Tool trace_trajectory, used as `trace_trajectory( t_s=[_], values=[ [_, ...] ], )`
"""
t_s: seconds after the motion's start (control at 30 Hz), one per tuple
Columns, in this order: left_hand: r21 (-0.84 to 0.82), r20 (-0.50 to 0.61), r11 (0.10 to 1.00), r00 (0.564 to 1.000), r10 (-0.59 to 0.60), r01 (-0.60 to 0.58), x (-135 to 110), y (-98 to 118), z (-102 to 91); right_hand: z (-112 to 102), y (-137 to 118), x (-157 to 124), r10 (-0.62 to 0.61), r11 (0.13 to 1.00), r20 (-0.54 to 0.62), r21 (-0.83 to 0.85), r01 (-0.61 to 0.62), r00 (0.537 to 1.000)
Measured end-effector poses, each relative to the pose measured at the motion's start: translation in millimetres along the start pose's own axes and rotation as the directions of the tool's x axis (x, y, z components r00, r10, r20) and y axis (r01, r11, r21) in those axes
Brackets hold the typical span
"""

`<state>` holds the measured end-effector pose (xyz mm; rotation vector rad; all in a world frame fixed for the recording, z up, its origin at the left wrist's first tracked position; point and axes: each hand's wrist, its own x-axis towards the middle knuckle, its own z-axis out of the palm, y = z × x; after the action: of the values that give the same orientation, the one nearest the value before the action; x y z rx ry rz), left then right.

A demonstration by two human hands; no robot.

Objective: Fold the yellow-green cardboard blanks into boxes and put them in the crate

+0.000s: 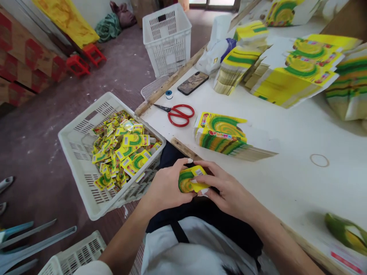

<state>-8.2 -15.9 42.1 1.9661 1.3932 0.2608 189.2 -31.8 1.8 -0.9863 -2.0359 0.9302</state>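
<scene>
Yellow-and-green printed cardboard box (185, 181), long axis roughly crosswise, sits lower centre, gripped between our left hand (169, 185) and right hand (226, 187).

A small cardboard box (185, 182) is held between the left hand (169, 184) and the right hand (223, 186), above the person's lap and just off the near edge of the bench (282, 183). It is bright yellow, with a green and darker yellow swirl on the part by the left hand and a pale barcode patch on the part by the right. It sits tilted, partly covered by the fingers, which hide whether its ends are closed.
</scene>
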Motion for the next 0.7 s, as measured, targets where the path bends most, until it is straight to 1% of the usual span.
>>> trace_trajectory(
  t_s=[0.13,0.23,0.3,0.33,0.4,0.47,0.53,0.57,0.6,0.63,0.67,0.7],
  values=[
    [0.008,-0.03,1.0,0.999,0.02,-0.02,4,1,2.2,8,0,-3,0.028,0.999,-0.065,-0.022,-0.029,0.998],
    [-0.014,-0.043,0.998,0.997,0.062,-0.063,5,2,2.3,14,-2,-5,0.073,0.995,-0.134,0.079,-0.062,0.988],
    [-0.045,-0.044,0.994,0.994,0.098,-0.1,5,5,4.9,17,-4,-5,0.116,0.983,-0.149,0.155,-0.093,0.982],
    [-0.053,-0.053,0.992,0.993,0.109,-0.111,4,6,6.9,19,-6,-4,0.13,0.981,-0.159,0.161,-0.104,0.979],
    [-0.047,-0.09,0.991,0.989,0.121,-0.125,2,7,10.0,24,-8,-3,0.139,0.987,-0.198,0.109,-0.119,0.97],
    [-0.026,-0.128,0.992,0.984,0.123,-0.127,0,-2,8.2,28,-8,0,0.14,0.99,-0.24,0.051,-0.132,0.961],
    [0.051,-0.218,0.996,0.973,0.08,-0.07,-2,-24,-1.7,28,-7,2,0.158,0.987,-0.245,0.039,-0.154,0.956],
    [0.117,-0.3,0.993,0.953,0.037,-0.001,-3,-41,-9.7,27,-5,2,0.166,0.986,-0.244,0.037,-0.162,0.955],
    [0.218,-0.403,0.969,0.915,-0.023,0.12,-3,-60,-19.1,25,-3,2,0.173,0.985,-0.246,0.035,-0.17,0.954],
    [0.308,-0.481,0.92,0.874,-0.069,0.243,-3,-80,-29.0,23,0,1,0.181,0.983,-0.254,0.031,-0.179,0.95],
    [0.378,-0.514,0.861,0.851,-0.111,0.341,-2,-101,-38.4,21,3,0,0.189,0.982,-0.266,0.027,-0.189,0.945],
    [0.439,-0.488,0.814,0.862,-0.138,0.379,0,-120,-46.2,20,6,-2,0.201,0.979,-0.278,0.024,-0.202,0.939]
  ],
)
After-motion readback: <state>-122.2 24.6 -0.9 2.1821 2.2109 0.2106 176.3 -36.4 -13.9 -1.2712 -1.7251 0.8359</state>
